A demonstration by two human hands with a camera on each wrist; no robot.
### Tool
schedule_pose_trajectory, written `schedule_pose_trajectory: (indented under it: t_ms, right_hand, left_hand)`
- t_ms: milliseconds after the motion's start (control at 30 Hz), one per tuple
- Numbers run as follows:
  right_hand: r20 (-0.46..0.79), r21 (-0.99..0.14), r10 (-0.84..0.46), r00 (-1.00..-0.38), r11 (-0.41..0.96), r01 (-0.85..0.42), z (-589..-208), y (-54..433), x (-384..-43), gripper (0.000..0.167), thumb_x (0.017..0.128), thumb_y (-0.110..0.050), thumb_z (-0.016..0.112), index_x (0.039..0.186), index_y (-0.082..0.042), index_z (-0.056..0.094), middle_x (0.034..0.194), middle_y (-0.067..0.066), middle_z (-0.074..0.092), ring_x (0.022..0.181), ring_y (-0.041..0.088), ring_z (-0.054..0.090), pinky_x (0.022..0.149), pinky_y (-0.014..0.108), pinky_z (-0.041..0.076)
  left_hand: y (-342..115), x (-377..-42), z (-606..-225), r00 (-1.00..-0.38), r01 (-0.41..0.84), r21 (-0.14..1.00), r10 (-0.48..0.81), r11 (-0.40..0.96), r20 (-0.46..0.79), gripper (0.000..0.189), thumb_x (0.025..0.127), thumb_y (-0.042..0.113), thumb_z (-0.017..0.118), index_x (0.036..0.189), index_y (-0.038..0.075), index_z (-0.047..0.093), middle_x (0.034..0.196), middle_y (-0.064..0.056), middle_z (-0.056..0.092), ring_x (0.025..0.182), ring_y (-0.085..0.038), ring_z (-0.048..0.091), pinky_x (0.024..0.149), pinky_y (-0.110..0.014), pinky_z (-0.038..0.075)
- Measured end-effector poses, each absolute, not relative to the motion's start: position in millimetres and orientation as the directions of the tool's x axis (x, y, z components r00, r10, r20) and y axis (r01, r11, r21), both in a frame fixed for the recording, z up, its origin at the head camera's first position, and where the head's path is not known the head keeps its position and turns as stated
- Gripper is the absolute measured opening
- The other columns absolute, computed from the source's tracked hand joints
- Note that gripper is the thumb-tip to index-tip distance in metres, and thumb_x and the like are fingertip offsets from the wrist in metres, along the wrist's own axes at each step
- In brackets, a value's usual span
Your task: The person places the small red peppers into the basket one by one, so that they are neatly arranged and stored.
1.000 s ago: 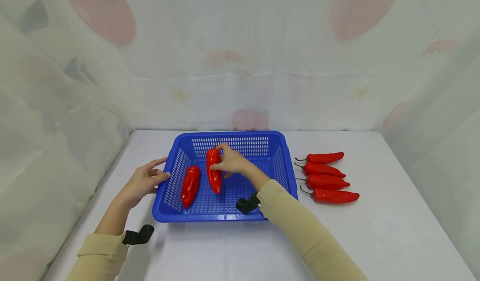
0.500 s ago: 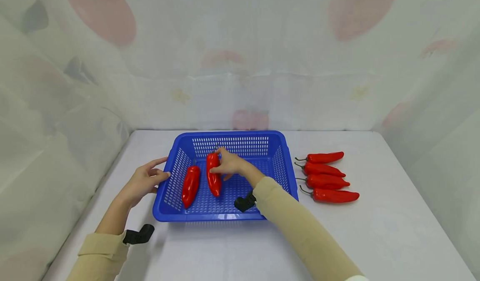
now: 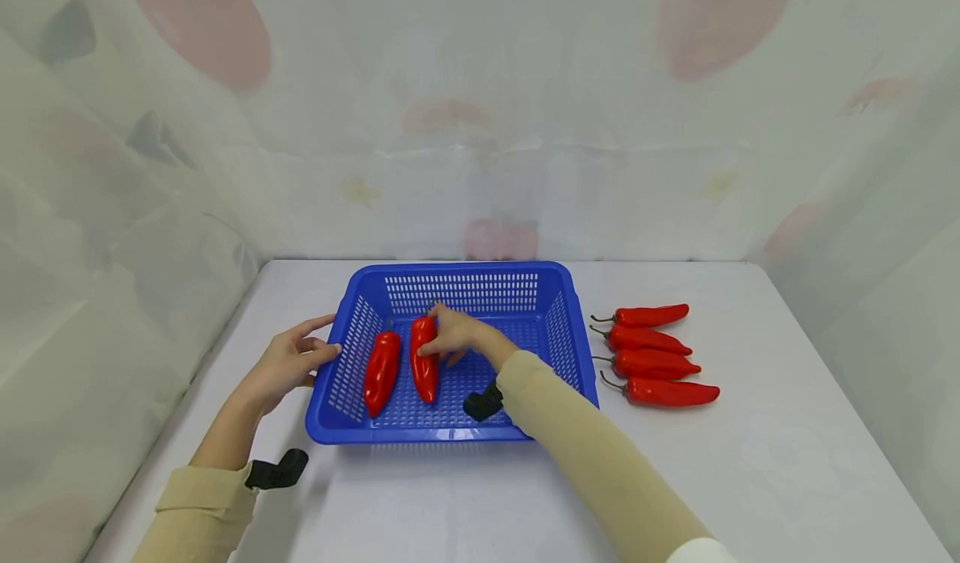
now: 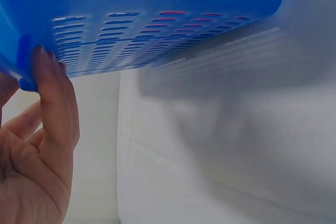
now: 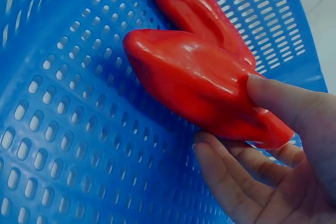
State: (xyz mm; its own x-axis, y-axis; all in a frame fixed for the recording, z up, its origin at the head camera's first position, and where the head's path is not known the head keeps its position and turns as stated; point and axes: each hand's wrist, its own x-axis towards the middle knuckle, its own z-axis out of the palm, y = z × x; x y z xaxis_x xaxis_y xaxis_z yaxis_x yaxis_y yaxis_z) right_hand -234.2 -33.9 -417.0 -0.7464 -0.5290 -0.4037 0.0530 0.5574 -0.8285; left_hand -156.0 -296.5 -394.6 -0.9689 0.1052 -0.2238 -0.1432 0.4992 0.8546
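A blue plastic basket [image 3: 450, 435] with slotted walls stands on the white table. My left hand [image 3: 288, 363] pinches its left rim; in the left wrist view the fingertips [image 4: 44, 64] press the outer wall just under that rim. Inside the basket, my right hand [image 3: 459, 332] holds a long red pepper [image 3: 423, 363] between thumb and fingers, stem toward the back wall. The right wrist view has this pepper [image 5: 184, 77] low over the perforated floor, its tip free of the fingers. To its left a second red pepper [image 3: 382, 374] lies lengthwise on the basket floor.
Right of the basket, several red peppers [image 3: 656, 364] lie in a column on the table [image 3: 772, 463], stems pointing left. Pale patterned curtains [image 3: 480, 129] close off the back and both sides. A black wrist mount [image 3: 483, 402] juts from the right sleeve over the basket.
My right hand has lowered the pepper toward the front and slightly left, closer to the basket floor. My left hand and the other peppers have stayed put.
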Motion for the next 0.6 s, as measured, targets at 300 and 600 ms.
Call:
schedule_pose_trajectory:
  t_ms: [300, 600]
  right_hand:
    - [-0.411, -0.808, -0.518, -0.750, 0.588, 0.037, -422.6, -37.9, -233.6, 0.060, 0.082, -0.016, 0.068, 0.130, -0.007, 0.034, 0.100, 0.015, 0.056, 0.083, 0.031, 0.064, 0.070, 0.039, 0.056]
    - [-0.439, -0.768, -0.494, -0.750, 0.640, 0.029, -423.9, -41.5, -233.4, 0.059, 0.083, -0.023, 0.068, 0.130, -0.010, 0.035, 0.097, 0.011, 0.056, 0.081, 0.027, 0.064, 0.065, 0.037, 0.057]
  left_hand:
    - [-295.3, -155.2, -395.8, -0.970, -0.145, 0.857, 0.102, 0.495, -0.222, 0.066, 0.090, 0.023, 0.059, 0.146, 0.013, 0.025, 0.094, -0.020, 0.057, 0.076, -0.023, 0.065, 0.066, -0.038, 0.057]
    - [-294.9, -154.6, -395.6, -0.970, -0.138, 0.858, 0.106, 0.494, -0.218, 0.065, 0.090, 0.023, 0.059, 0.146, 0.012, 0.026, 0.094, -0.020, 0.058, 0.076, -0.023, 0.065, 0.066, -0.038, 0.057]
